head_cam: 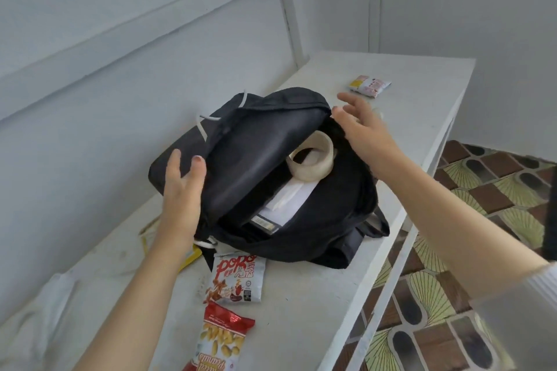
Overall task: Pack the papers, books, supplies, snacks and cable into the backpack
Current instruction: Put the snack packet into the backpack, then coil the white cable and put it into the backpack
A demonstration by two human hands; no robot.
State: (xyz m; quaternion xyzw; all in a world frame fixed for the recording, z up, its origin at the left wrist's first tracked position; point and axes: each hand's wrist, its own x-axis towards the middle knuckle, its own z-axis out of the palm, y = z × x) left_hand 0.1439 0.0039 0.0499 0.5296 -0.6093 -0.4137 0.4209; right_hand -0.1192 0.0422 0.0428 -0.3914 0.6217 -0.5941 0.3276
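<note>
Lying by backpack: "Popo" packet; "Peanuts" pack (inverted).

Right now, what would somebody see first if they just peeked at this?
The black backpack gapes open in the middle of the white table, the left hand holding its flap back and the right hand spread at its far edge. Inside sit a pale tape roll and white papers; a Popo snack packet and a red peanut packet lie on the table nearer the person.
</note>
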